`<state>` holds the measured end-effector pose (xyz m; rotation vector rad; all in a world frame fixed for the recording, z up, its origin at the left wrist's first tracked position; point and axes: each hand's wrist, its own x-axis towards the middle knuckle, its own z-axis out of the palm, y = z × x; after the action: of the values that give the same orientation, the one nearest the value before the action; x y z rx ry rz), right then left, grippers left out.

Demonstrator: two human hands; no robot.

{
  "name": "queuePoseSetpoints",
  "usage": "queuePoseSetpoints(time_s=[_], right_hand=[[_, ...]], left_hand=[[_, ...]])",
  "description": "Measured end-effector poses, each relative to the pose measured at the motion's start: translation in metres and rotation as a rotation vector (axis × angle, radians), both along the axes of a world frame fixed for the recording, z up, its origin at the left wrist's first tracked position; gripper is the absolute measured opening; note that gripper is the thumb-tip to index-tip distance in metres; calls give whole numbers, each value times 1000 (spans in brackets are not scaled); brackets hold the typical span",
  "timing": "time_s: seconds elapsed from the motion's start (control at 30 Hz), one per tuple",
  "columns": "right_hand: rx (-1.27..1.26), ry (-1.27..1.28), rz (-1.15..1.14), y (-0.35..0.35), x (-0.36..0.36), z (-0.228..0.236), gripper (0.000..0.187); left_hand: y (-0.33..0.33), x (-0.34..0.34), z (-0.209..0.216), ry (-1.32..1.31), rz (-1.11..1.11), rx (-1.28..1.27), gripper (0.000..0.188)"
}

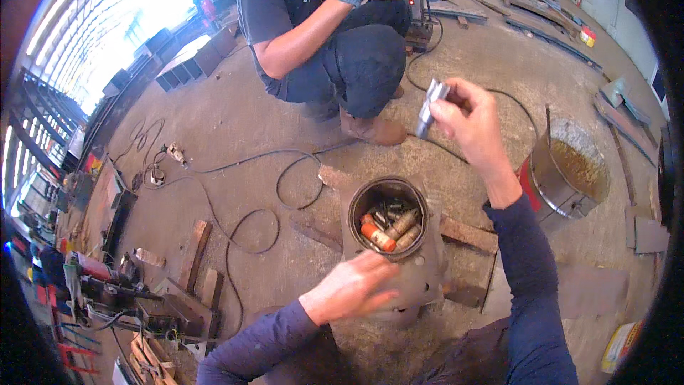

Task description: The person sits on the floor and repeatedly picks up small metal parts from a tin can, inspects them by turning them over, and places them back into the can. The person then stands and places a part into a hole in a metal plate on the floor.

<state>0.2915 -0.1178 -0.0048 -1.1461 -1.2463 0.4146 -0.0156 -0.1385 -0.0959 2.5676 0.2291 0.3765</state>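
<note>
Up at the right, my right hand [467, 117] pinches a silvery annular cutter [432, 105] between thumb and fingers, its fluted end upward. My left hand [356, 284] hovers at the near side of a round metal pot [354, 203]. Its fingers are stretched out, slightly blurred, and nothing shows in them. Inside the pot lie an orange tube [377, 235], brownish cylinders [404, 224] and several small dark metal bits. The pot stands on a grey metal plate [420, 292] between my knees.
A gloved co-worker [285, 21] squats just beyond. Black cable [292, 151] loops over the floor. An open bucket [563, 171] stands at right. Wooden blocks [196, 253] and tools clutter the left, with a brick-like timber [469, 235] right of the pot.
</note>
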Motion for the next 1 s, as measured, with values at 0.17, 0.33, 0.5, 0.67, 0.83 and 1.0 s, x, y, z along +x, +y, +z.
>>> queuePoseSetpoints(time_s=[0.17,0.33,0.5,0.67,0.83,1.0], right_hand=[[-185,36,114,-26,-13,0,18],[-424,5,100,-70,-38,-27,21],[-428,59,-188,-93,-51,-88,28],[-361,-260,-321,-89,-48,-91,28],[-651,-74,-493,-124,-63,-85,30],[-895,85,-557,-232,-143,-15,29]], left_hand=[[32,-51,3,17,343,128,46],[32,-89,-16,226,459,217,64],[46,-72,-16,222,439,210,75],[40,-107,17,358,499,203,75],[21,-118,43,402,586,121,77],[-27,-133,82,1158,858,1,89]])
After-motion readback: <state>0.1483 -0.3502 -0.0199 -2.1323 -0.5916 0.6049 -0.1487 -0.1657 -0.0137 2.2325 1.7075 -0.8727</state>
